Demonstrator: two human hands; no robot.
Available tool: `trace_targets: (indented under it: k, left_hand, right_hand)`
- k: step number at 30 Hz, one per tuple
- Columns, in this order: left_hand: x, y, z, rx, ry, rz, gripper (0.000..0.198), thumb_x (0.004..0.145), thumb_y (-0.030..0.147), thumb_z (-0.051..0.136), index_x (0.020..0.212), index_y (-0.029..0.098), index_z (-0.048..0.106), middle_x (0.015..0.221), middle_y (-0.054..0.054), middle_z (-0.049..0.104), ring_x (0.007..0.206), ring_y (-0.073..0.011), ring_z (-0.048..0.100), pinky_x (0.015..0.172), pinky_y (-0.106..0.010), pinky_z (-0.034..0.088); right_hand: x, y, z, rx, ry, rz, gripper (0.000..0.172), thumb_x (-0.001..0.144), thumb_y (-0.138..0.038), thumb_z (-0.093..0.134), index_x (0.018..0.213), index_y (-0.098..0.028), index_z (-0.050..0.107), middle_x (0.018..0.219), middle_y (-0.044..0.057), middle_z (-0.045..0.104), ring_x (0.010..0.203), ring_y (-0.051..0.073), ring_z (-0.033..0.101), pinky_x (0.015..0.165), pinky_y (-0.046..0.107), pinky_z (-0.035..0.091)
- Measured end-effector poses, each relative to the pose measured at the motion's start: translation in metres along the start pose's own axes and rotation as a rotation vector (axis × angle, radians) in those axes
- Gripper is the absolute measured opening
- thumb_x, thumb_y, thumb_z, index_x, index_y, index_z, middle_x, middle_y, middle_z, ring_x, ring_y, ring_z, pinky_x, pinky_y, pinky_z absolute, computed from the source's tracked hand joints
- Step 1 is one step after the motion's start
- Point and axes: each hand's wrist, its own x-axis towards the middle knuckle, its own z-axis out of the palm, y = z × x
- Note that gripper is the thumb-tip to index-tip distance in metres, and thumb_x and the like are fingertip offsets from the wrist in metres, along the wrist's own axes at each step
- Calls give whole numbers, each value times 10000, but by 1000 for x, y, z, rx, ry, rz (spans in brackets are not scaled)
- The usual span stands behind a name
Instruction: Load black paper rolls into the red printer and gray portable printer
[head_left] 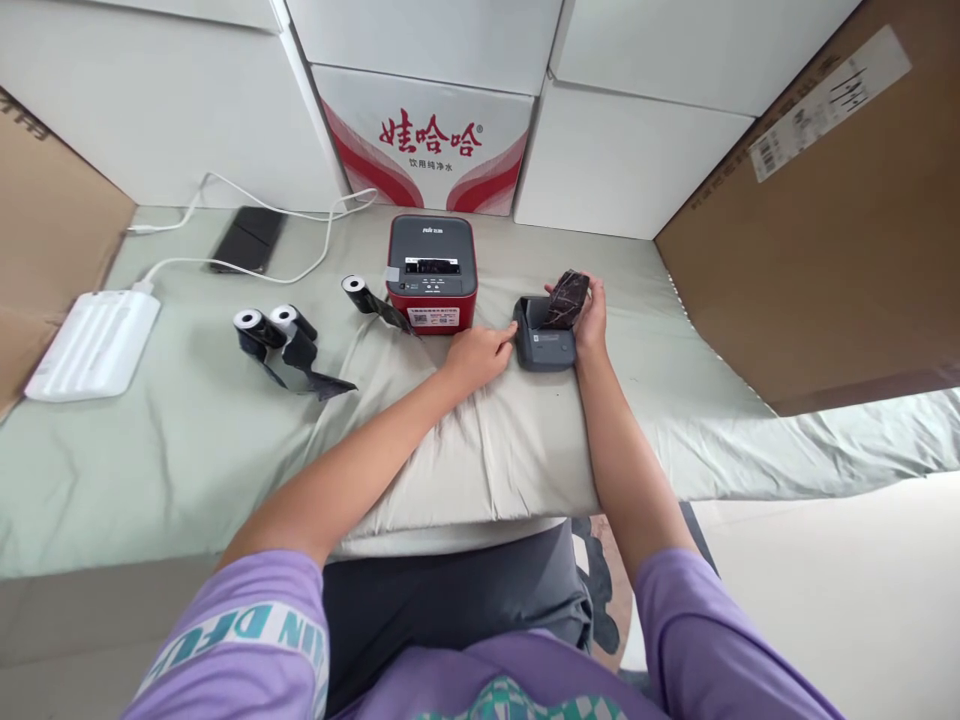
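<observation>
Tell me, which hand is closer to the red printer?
Left. The left hand is just in front of the red printer; the right hand is farther right, holding a dark roll.

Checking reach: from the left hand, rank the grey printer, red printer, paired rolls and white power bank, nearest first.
1. The grey printer, touched by the left hand, just to its right.
2. The red printer, just beyond, slightly left.
3. The paired rolls, farther left.
4. The white power bank, far left.
</observation>
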Motion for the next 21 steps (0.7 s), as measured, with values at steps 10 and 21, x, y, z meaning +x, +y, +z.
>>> trace_targets:
  k: [10,21]
  left_hand:
    - [-2,0,-2,-15,30,5,516,999,266,453,1486,280,623,1081,-82,816,970,-234,743,824,-322,527]
    - [-2,0,-2,-20,44,9,589,974,249,468,1557,304,537,957,-67,812,899,-238,744,775,-317,506]
  right_hand:
    - [0,0,-2,-44,-4,-14,636,716,-824,588,1088,-311,536,1102,57,680,1135,268,710,800,442,645]
    - [3,3,-6,-24,2,-26,586,749,-774,601,1095,-306,537,1030,30,693,1050,233,732,796,422,649]
